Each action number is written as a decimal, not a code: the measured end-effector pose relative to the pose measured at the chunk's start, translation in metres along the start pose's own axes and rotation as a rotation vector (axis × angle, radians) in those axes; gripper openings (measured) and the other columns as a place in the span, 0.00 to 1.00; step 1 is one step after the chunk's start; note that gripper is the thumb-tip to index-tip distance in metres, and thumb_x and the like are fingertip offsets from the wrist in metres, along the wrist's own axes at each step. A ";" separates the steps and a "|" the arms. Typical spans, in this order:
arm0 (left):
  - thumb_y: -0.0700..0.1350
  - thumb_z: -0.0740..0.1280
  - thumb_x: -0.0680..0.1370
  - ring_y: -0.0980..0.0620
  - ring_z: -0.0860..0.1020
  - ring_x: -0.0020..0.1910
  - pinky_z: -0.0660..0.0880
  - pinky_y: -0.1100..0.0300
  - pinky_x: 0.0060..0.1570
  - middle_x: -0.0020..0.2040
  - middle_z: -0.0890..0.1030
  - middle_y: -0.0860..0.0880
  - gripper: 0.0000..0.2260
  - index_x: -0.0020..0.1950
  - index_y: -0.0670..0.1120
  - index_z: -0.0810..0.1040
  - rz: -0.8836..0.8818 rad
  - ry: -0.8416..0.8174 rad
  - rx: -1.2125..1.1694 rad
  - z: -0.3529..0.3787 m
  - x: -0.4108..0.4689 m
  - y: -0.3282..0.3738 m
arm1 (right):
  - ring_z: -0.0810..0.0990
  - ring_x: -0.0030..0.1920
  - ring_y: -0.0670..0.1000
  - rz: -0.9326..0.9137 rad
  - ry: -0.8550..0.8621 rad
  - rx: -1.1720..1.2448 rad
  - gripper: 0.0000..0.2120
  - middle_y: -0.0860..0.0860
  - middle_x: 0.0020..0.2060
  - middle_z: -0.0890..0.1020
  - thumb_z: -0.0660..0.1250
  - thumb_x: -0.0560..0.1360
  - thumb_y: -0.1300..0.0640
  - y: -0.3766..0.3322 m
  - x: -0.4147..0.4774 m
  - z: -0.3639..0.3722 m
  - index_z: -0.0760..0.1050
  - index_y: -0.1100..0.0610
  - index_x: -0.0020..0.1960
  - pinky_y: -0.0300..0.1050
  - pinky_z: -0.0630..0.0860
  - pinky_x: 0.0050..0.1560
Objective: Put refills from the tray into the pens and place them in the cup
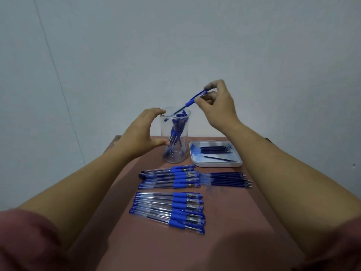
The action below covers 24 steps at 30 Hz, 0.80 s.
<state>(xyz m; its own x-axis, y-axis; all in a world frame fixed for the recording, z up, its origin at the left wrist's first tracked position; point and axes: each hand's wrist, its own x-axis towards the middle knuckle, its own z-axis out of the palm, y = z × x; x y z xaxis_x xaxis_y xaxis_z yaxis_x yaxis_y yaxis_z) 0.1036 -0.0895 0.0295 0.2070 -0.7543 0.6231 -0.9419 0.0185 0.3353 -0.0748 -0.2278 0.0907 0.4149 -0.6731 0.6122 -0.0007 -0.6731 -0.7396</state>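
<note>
- The right hand pinches a blue pen at its upper end; the tilted pen's lower end is inside the clear cup.
- The left hand curves wide around the cup.
- Refills lie in the white tray beside the cup.

No readable text, print on pens blurred

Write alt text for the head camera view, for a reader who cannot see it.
The right hand pinches a clear plastic pen with a blue grip, slanting into a tall clear plastic cup of pens that the left hand holds. On the reddish-brown table lie two rows of pens, loose dark blue refills, and a white rectangular tray of refills.
</note>
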 end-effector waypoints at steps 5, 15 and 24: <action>0.47 0.81 0.65 0.54 0.70 0.67 0.71 0.64 0.60 0.72 0.68 0.49 0.41 0.74 0.50 0.65 -0.009 0.008 -0.079 0.007 0.000 -0.002 | 0.78 0.44 0.46 -0.060 -0.152 -0.180 0.03 0.48 0.43 0.81 0.70 0.76 0.56 0.006 0.001 0.022 0.77 0.53 0.49 0.34 0.72 0.43; 0.49 0.80 0.67 0.52 0.70 0.68 0.72 0.59 0.64 0.73 0.67 0.49 0.41 0.75 0.50 0.63 -0.033 -0.010 -0.042 0.006 -0.001 0.002 | 0.70 0.57 0.49 -0.176 -0.294 -0.333 0.11 0.49 0.51 0.73 0.65 0.78 0.46 0.019 -0.010 0.024 0.82 0.51 0.51 0.41 0.66 0.55; 0.60 0.71 0.73 0.53 0.63 0.74 0.62 0.58 0.69 0.77 0.61 0.52 0.39 0.78 0.52 0.57 -0.144 -0.163 0.101 -0.011 -0.056 0.045 | 0.73 0.51 0.45 -0.208 -0.317 -0.320 0.07 0.45 0.51 0.75 0.69 0.76 0.50 0.001 -0.062 -0.017 0.78 0.46 0.54 0.35 0.69 0.52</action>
<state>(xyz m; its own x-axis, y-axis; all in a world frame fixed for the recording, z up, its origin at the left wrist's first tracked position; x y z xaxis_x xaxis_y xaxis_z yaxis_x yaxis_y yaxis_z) 0.0528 -0.0393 0.0177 0.3030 -0.8408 0.4486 -0.9292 -0.1560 0.3351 -0.1155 -0.1922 0.0569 0.6924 -0.4220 0.5853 -0.1476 -0.8769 -0.4575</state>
